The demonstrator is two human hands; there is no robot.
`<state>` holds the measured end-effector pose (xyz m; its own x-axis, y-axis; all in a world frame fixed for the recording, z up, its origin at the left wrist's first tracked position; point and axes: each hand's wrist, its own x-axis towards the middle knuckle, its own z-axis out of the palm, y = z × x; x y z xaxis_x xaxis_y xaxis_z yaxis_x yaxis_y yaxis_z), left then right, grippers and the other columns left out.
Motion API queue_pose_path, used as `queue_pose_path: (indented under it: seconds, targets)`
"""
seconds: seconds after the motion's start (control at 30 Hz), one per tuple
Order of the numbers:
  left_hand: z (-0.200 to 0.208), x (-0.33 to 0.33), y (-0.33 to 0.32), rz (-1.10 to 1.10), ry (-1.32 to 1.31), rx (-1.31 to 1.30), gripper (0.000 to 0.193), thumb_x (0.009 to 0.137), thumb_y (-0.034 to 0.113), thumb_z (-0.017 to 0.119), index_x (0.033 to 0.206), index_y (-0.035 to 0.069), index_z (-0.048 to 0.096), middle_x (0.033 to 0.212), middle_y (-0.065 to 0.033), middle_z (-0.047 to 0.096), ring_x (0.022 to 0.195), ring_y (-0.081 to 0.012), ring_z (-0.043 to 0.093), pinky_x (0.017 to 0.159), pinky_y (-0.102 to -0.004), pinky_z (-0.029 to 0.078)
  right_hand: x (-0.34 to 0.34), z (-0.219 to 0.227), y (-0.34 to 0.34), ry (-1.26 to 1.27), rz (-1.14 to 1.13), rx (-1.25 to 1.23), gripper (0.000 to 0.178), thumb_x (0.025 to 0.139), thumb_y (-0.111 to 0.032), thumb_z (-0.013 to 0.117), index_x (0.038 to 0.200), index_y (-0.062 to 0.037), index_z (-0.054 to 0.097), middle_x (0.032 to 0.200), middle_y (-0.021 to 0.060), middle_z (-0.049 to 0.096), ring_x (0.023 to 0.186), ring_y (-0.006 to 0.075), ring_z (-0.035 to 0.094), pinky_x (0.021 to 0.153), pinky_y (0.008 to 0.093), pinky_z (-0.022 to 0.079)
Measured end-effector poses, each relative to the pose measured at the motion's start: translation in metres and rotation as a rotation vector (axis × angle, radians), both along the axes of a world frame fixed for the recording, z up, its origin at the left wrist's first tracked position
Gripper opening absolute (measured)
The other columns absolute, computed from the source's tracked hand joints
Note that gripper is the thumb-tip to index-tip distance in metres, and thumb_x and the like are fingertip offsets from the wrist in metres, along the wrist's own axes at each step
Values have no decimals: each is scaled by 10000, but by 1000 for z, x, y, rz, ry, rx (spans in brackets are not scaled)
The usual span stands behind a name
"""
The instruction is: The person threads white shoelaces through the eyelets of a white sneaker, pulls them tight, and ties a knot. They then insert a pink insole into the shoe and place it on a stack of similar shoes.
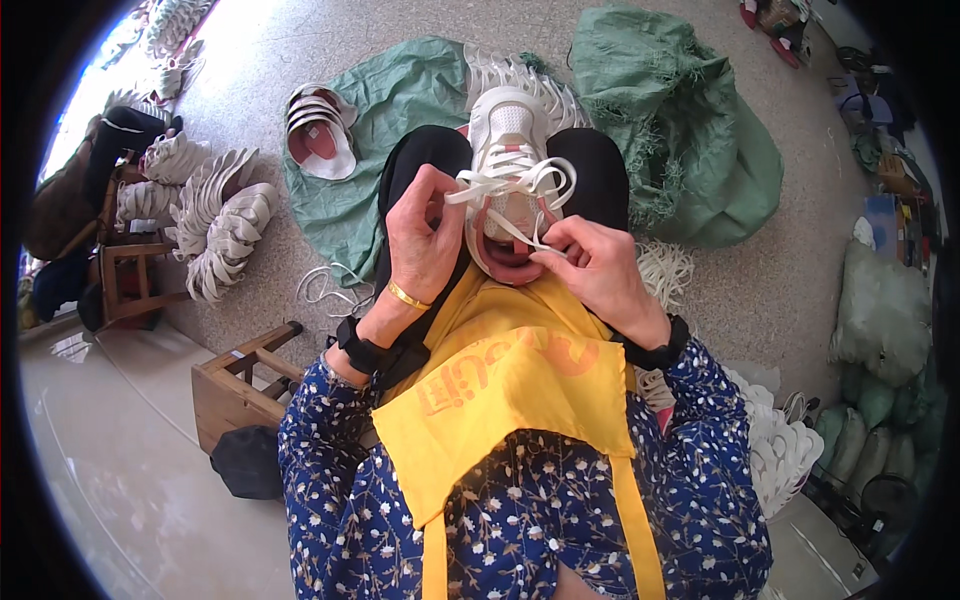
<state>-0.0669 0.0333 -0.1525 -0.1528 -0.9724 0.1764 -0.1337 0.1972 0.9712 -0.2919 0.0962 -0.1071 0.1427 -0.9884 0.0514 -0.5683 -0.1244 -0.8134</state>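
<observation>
A white and pink sneaker (508, 120) rests on my lap between my knees, its toe pointing away and its pink-lined opening toward me. White shoelace (515, 182) runs in loose loops across its upper. My left hand (418, 235), with a gold bracelet at the wrist, is closed in a pinch at the sneaker's left side, holding the lace where it reaches the fingertips. On the other side my right hand (598, 270) pinches another stretch of lace by the shoe's opening. The tips of the lace are hard to make out.
A yellow apron (500, 370) covers my lap. Green sacks (690, 130) lie ahead, with stacked shoe pieces (320, 135) on the left one. Rows of white shoe parts (225, 225) and a wooden stool (245, 385) stand left; more white pieces (775, 440) lie right.
</observation>
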Motion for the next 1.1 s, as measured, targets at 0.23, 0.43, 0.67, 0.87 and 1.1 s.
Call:
queue_pose_path:
  seconds: [0.23, 0.43, 0.67, 0.87, 1.1]
  targets:
    - [-3, 5, -1, 28, 78, 41, 59, 1055, 49, 500, 1015, 7, 510, 866, -32, 633, 732, -67, 601, 672, -224, 509, -9, -9, 2, 0, 28, -92, 90, 872, -12, 725, 861, 3, 637, 741, 76, 634, 582, 142, 584, 534, 292, 453]
    - [-3, 5, 2, 10, 33, 74, 86, 1076, 72, 464, 1035, 7, 505, 874, -56, 645, 739, -92, 636, 683, -234, 532, -23, -11, 14, 87, 57, -147, 98, 869, -15, 693, 844, -8, 598, 729, 126, 610, 597, 261, 608, 555, 367, 465]
    - [4, 7, 3, -84, 170, 96, 107, 1088, 104, 464, 1095, 24, 534, 1026, -54, 667, 879, -77, 615, 760, -231, 520, -24, -1, 0, -268, -190, 282, 142, 991, -117, 650, 1050, 9, 678, 772, 12, 666, 593, 47, 601, 498, 200, 468]
    - [11, 15, 3, -248, 231, 107, 83, 1062, 73, 504, 1110, 16, 542, 1145, -46, 641, 1022, -86, 574, 885, -246, 470, -29, -18, -38, -615, -238, 483, 252, 958, -208, 713, 1076, 8, 661, 749, 0, 642, 518, 18, 533, 412, 182, 377]
    - [15, 22, 1, -354, 310, 183, 71, 975, -23, 530, 1035, 14, 534, 1118, -38, 572, 1018, -87, 543, 943, -247, 440, -27, -26, -29, -622, -154, 171, 89, 942, -90, 720, 968, -24, 668, 777, -24, 649, 594, 10, 554, 508, 182, 441]
